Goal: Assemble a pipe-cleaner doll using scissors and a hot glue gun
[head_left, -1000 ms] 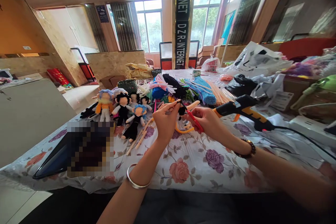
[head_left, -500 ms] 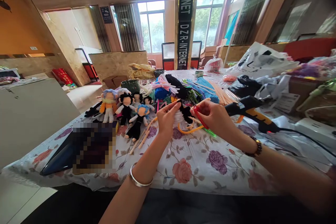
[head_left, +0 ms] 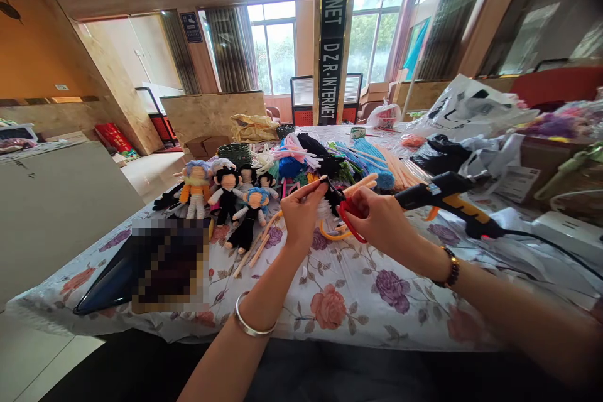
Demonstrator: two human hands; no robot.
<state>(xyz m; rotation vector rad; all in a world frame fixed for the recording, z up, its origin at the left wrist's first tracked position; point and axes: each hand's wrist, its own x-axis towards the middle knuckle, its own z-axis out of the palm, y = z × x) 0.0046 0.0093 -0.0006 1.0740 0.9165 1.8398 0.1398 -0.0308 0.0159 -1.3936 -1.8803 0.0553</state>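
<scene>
Two hands work over one flower-printed surface (head_left: 358, 282); the left hand (head_left: 300, 213) pinches a black fuzzy piece (head_left: 334, 193) at its fingertips, held above the middle of the surface; the right hand (head_left: 380, 217) grips one pair of red-handled scissors (head_left: 351, 221), fingers closed around the handles, the blades dark against the black and hard to make out; whether they touch it cannot be told.

One glue gun (head_left: 452, 201) lies to the right, its nozzle hidden behind the right hand; at least five dolls (head_left: 226, 195) crowd together on the left, the rear ones partly covered, so the exact count is unclear; one white ribbed piece (head_left: 324, 208) shows beside the left hand, half hidden; one curved yellow stem (head_left: 340, 237) lies below the scissors; the stem bundles (head_left: 372, 163) behind overlap too much to count; one dark glossy object (head_left: 106, 282) is partly pixelated.
</scene>
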